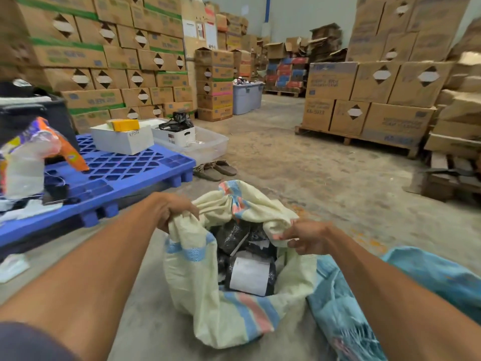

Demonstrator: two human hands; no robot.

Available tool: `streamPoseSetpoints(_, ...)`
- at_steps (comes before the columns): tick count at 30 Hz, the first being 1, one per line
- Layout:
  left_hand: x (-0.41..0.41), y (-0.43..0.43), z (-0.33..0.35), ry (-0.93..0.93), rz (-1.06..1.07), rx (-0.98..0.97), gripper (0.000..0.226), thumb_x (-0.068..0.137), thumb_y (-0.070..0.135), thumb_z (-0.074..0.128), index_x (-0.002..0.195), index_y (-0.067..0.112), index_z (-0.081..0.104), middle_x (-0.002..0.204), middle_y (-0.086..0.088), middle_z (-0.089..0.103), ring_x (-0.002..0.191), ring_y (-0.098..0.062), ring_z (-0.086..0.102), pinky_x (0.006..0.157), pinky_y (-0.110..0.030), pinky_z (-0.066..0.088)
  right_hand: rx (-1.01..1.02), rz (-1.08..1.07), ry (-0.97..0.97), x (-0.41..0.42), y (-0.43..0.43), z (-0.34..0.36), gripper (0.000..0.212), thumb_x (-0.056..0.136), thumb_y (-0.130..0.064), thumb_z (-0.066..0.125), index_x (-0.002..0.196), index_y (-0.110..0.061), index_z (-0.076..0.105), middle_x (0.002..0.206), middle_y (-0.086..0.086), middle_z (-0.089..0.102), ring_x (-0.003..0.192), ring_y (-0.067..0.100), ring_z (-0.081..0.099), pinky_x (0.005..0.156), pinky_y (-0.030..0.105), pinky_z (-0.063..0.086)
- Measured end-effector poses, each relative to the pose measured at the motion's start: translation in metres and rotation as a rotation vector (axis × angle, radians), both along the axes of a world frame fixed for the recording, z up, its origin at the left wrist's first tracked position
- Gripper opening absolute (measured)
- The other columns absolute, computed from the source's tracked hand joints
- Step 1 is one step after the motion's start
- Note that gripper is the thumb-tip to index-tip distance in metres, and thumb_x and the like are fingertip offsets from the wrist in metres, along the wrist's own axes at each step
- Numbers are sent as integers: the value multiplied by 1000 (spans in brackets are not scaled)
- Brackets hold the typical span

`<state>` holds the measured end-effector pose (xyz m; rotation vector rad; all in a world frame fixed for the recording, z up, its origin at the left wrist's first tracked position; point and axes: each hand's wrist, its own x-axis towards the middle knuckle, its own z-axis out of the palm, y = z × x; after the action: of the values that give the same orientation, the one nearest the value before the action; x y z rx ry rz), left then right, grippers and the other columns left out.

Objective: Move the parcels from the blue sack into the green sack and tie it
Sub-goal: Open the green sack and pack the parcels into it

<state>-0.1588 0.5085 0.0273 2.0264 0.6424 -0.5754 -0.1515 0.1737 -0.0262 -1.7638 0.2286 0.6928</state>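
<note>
A pale green woven sack (208, 295) with blue and pink stripes stands open on the concrete floor in front of me. Several black plastic parcels (242, 246) lie inside it, one with a white label (250, 276) facing up. My left hand (174, 211) grips the left side of the sack's rim. On the right side of the rim, my right hand (307, 237) pinches the cloth. The blue sack (346, 311) lies crumpled on the floor at the right, under my right forearm; its contents are hidden.
A blue plastic pallet (125, 175) at the left carries white boxes (122, 139) and loose packaging. A pair of sandals (214, 170) lies beyond the sack. Stacked cardboard cartons (109, 61) line the left and right, some on wooden pallets (364, 140). Bare floor stretches ahead.
</note>
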Motion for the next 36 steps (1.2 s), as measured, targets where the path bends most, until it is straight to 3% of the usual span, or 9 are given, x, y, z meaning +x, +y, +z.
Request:
streamPoseSetpoints(5,-6,3,-7,27,45,-117,98,58,71,79,131,11,53,134,-6,57,122,-29,54,99,-43,45,-298,-232,-102,7,3,-27,24,96,-24,51,118,-14,54,84,7,65,53,16,42,49,22,26)
streamPoseSetpoints(7,-5,0,-11,25,15,-178,103,56,86,64,130,14,56,136,-2,57,125,-27,53,102,-42,43,-623,-309,-264,15,3,-40,35,95,-31,51,120,-10,59,103,13,67,82,27,63,64,30,43)
streamPoseSetpoints(10,4,-2,-26,-8,118,-451,97,65,88,47,120,10,67,125,-12,67,118,-31,60,107,-47,43,-888,-408,-250,29,4,-56,48,95,-44,50,129,-10,57,142,16,48,131,33,44,100,41,40)
streamPoseSetpoints(13,17,-3,-43,1,232,-655,89,86,80,31,120,5,66,123,-17,67,122,-36,57,108,-50,40,-594,-432,-121,51,-5,-78,52,93,-35,58,134,-3,55,129,17,53,117,34,51,101,48,47)
streamPoseSetpoints(16,24,-5,-58,0,266,-694,58,101,51,38,126,5,63,121,-18,68,122,-36,56,109,-50,39,-170,-521,113,61,-21,-108,72,82,-19,79,142,-7,41,75,12,49,51,21,48,43,30,47)
streamPoseSetpoints(18,29,-1,-66,-22,263,-658,46,98,31,45,131,4,61,123,-19,67,122,-38,58,109,-52,39,-106,-485,173,68,-28,-126,69,69,-18,87,128,-14,51,64,6,43,37,14,36,40,22,35)
streamPoseSetpoints(21,29,-4,-74,13,184,-518,41,95,23,57,128,-1,61,122,-23,66,117,-39,61,107,-55,42,-92,-392,247,69,-32,-136,40,66,-26,87,93,-15,61,77,5,55,62,17,51,59,27,41)
streamPoseSetpoints(26,23,-3,-84,189,49,-1,84,76,52,73,141,6,47,137,-20,55,119,-41,57,99,-57,47,-181,-416,109,60,-36,-123,51,86,-32,76,124,0,61,117,15,69,104,31,68,94,44,57)
streamPoseSetpoints(36,19,-56,90,-420,200,-586,24,94,30,58,89,10,69,80,-11,75,71,-27,72,76,-40,54,186,-636,-350,54,-24,75,23,88,-10,70,108,2,69,97,16,70,82,28,67,76,37,61)
